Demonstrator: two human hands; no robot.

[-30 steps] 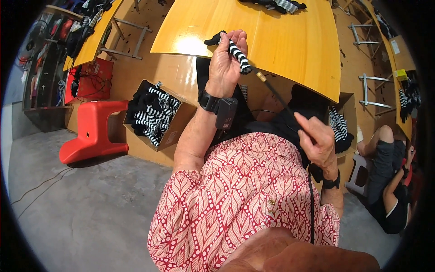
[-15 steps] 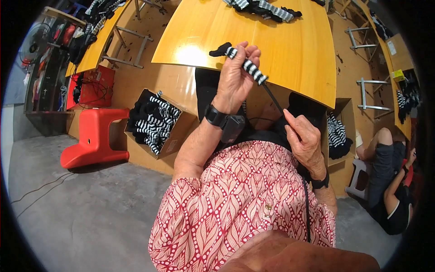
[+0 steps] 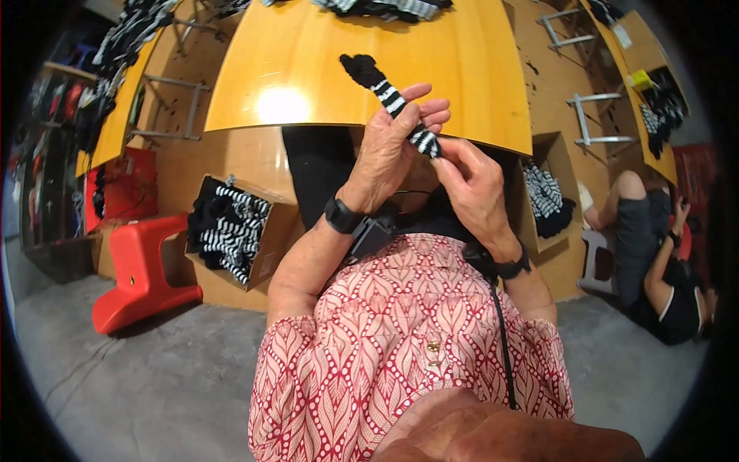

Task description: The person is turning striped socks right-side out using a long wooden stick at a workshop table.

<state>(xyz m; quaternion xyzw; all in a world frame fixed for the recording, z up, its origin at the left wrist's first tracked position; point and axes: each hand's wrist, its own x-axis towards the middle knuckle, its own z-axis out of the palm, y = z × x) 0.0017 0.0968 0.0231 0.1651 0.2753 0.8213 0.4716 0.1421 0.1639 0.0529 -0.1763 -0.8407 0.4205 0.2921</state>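
A knitted sock (image 3: 391,98), black at its far end and banded black and white below, slants over the near edge of the yellow table (image 3: 308,77). My left hand (image 3: 383,148) grips it, thumb pressed across the stripes, while the other fingers stretch out beneath. At the sock's near striped end, the fingertips of my right hand (image 3: 479,189) pinch the knit close to my left palm. Whatever else lies inside that pinch is hidden. The sock's black end sticks out loose beyond my left hand, pointing up and left.
More striped knits (image 3: 385,8) lie at the table's far edge. A cardboard box (image 3: 277,231) of knits stands left, another box (image 3: 570,158) right. A red stool (image 3: 135,266) is on the left floor. Another person (image 3: 647,223) sits at the far right.
Half a second ago my right hand held a thin black rod or strand running from the sock's end. That hand has moved up to the sock, and the strand no longer shows.
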